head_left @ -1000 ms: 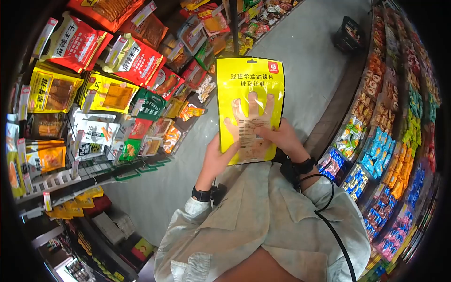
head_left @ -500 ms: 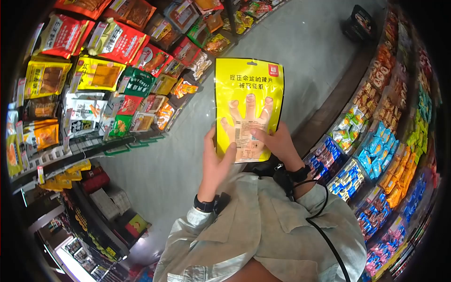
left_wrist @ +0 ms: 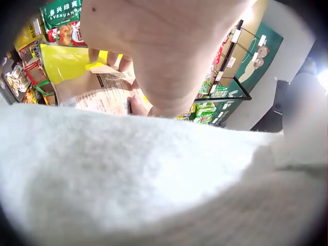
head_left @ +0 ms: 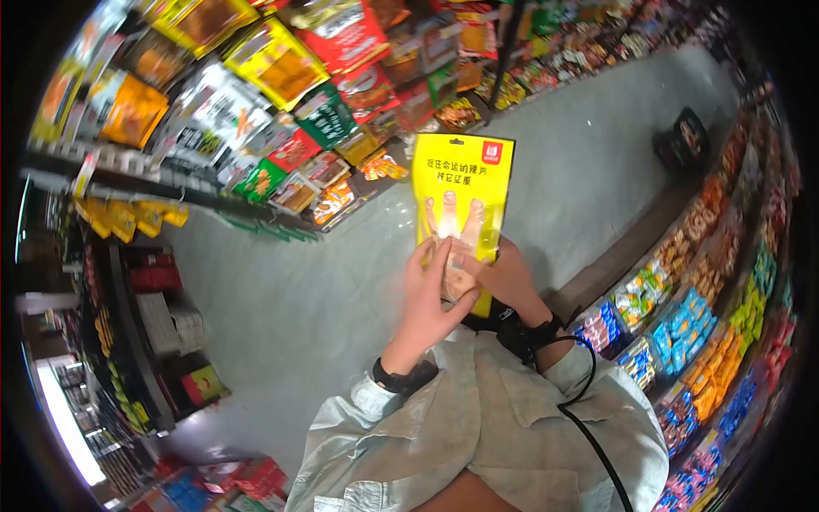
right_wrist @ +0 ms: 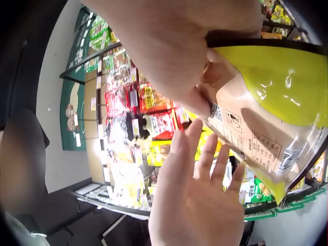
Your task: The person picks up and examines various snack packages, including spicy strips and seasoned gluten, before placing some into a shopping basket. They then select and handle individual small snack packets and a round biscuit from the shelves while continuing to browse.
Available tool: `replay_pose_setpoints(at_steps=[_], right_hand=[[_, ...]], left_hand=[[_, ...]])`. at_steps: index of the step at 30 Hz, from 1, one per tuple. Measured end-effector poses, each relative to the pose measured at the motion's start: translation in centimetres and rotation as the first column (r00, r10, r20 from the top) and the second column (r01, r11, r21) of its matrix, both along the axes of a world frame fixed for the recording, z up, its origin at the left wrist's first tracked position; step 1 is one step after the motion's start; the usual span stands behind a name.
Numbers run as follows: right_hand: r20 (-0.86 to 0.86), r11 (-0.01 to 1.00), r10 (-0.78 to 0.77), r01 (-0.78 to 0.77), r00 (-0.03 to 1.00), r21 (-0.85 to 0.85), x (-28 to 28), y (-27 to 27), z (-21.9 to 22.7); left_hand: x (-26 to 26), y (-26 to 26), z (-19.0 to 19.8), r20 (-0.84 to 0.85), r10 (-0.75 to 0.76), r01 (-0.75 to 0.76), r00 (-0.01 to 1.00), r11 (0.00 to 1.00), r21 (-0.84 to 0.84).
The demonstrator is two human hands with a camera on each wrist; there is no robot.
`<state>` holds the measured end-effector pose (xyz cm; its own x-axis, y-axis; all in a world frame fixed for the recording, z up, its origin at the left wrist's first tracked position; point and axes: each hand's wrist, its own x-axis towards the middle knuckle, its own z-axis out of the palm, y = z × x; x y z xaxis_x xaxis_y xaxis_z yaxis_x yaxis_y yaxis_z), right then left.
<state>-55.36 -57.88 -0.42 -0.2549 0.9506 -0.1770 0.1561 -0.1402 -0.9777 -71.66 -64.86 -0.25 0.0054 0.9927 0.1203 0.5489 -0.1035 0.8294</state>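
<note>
Yellow snack pouch [head_left: 458,200], glossy plastic, flat, one item. Held upright in front of the person's chest, above the grey aisle floor [head_left: 341,290], between two rows of shelving. Top half printed with dark characters and a small red logo at the upper corner; lower half bears a pale panel with a printed hand shape and fine label text. Seen also from the right wrist view [right_wrist: 266,97], where a barcode shows near the lower edge.

Right hand [head_left: 503,277]: grips the pouch at its lower right edge, fingers curled round it with the thumb on the face.

Left hand [head_left: 431,294]: fingers straight and spread, lying against the lower left of the pouch's face; in the right wrist view [right_wrist: 197,200] the palm is open and the fingers fan upward just beside the pouch. It holds nothing.

Both wrists carry a dark band; the sleeves are pale grey-green cloth [head_left: 478,427].

Surroundings: left shelving [head_left: 256,94] hung with red, yellow, green and white snack bags; right shelving [head_left: 699,316] stacked with small blue, orange and green packets; dark basket [head_left: 682,141] on the floor farther down the aisle.
</note>
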Motion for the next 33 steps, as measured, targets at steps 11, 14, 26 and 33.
replay_pose_setpoints(at_steps=[11, 14, 26, 33], right_hand=[[0.007, 0.877, 0.477, -0.476, 0.879, 0.070, -14.7, -3.1, 1.3], [-0.027, 0.921, 0.374, -0.368, 0.927, 0.130, -16.5, -2.0, 0.6], [-0.290, 0.941, 0.278, -0.321, 0.916, -0.111, -23.4, 12.0, -1.3], [-0.349, 0.939, 0.338, -0.336, 0.874, 0.068, -28.7, 24.3, -2.2]], left_hand=[[-16.3, -6.9, -2.7, 0.858, 0.335, -0.193, 0.390, 0.940, -0.279], [-18.8, -6.8, -1.9, 0.866, 0.318, -0.177, 0.386, 0.947, -0.269], [-24.1, 3.1, -5.3, 0.768, 0.465, -0.171, 0.441, 0.883, -0.436], [-27.2, 12.9, -3.4, 0.665, 0.558, -0.526, 0.496, 0.803, -0.282]])
